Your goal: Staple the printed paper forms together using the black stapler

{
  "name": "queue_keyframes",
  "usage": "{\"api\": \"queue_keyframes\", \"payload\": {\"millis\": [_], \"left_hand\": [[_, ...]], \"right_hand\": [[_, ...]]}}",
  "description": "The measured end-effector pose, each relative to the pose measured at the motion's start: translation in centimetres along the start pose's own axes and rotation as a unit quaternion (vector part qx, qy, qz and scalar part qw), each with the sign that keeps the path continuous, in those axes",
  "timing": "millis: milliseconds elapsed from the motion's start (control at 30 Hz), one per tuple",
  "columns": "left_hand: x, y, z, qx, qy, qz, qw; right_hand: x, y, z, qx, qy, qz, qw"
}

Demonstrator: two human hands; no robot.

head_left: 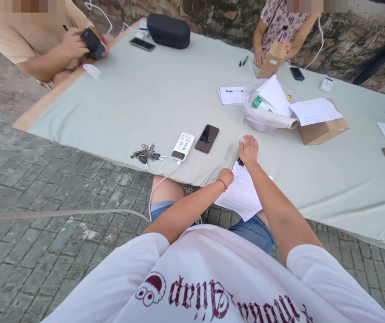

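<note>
Head view, looking down at a printed sheet [242, 193] on the near edge of the grey-covered table [138, 103] — long axis running from the lap up and slightly left toward the table's middle, near end overhanging the edge above the denim shorts [253, 231]. Left hand [226, 177] resting on the sheet's left margin, fingers curled together, red cord at the wrist. Right hand [248, 149] just past the sheet's far end, palm down, fingers loosely together over a small dark object [240, 162] — cannot tell what it is, or whether gripped. Left of the sheet: black phone [207, 138], then white power bank [182, 146] with cable, then keys [147, 154]. Beyond it, a clear tub [263, 119] of papers and a cardboard box [322, 131].
</note>
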State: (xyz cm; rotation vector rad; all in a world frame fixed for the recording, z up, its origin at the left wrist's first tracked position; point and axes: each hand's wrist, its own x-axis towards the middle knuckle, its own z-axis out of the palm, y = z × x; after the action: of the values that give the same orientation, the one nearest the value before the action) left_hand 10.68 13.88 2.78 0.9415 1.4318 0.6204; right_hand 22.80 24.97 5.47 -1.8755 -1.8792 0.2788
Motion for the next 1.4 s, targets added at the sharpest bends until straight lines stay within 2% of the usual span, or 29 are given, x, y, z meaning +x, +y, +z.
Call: {"api": "queue_keyframes", "payload": {"millis": [67, 133, 200, 300, 367, 467, 567, 633, 733, 900, 1000, 1100, 1200, 1267, 1400], "left_hand": [[-0.6, -0.1, -0.4, 0.031, 0.017, -0.022, 0.999], [-1.4, -0.4, -1.0, 0.053, 0.026, -0.03, 0.998], [-2.3, -0.7, -1.8, 0.064, 0.031, -0.024, 0.997], [-3.7, -1.2, -3.1, 0.071, 0.04, -0.002, 0.997], [-4.5, -1.6, -3.8, 0.074, 0.043, 0.016, 0.996], [-5.7, -2.0, -4.4, 0.082, 0.047, 0.057, 0.994], [-6.9, -2.1, -4.6, 0.096, 0.043, 0.101, 0.989], [-7.8, -1.9, -4.6, 0.097, 0.028, 0.121, 0.987], [-9.3, -1.4, -4.6, 0.055, 0.0, 0.141, 0.988], [-10.8, -0.4, -5.1, -0.137, -0.074, 0.121, 0.98], [-10.3, 0.1, -6.1, -0.24, -0.107, 0.103, 0.959], [-9.0, 0.6, -7.6, -0.305, -0.103, 0.103, 0.941], [-7.4, 1.0, -9.1, -0.327, -0.047, 0.096, 0.939], [-6.8, 1.0, -9.7, -0.318, -0.026, 0.063, 0.945], [-7.6, -1.1, -9.8, -0.278, -0.073, -0.038, 0.957]], "right_hand": [[-0.9, 0.8, -1.6, 0.039, 0.063, -0.011, 0.997], [-3.0, 2.0, -3.7, 0.075, 0.125, -0.005, 0.989], [-6.4, 3.5, -5.9, 0.103, 0.171, 0.024, 0.98], [-13.1, 5.7, -8.6, 0.138, 0.187, 0.112, 0.966], [-18.1, 6.9, -9.7, 0.178, 0.18, 0.209, 0.945], [-25.1, 8.0, -9.8, 0.214, 0.105, 0.315, 0.918], [-30.1, 8.1, -8.8, 0.23, 0.017, 0.365, 0.902], [-31.8, 8.0, -7.9, 0.254, -0.009, 0.364, 0.896], [-32.1, 7.9, -6.9, 0.335, -0.031, 0.331, 0.882], [-30.0, 7.7, -6.6, 0.428, -0.096, 0.298, 0.848], [-29.0, 6.5, -6.9, 0.494, -0.129, 0.28, 0.813], [-28.1, 4.8, -7.0, 0.531, -0.139, 0.28, 0.788], [-27.0, 3.4, -6.9, 0.534, -0.118, 0.288, 0.786], [-26.2, 2.9, -6.6, 0.542, -0.09, 0.289, 0.784], [-25.2, 2.7, -5.9, 0.551, -0.062, 0.317, 0.77]]}}
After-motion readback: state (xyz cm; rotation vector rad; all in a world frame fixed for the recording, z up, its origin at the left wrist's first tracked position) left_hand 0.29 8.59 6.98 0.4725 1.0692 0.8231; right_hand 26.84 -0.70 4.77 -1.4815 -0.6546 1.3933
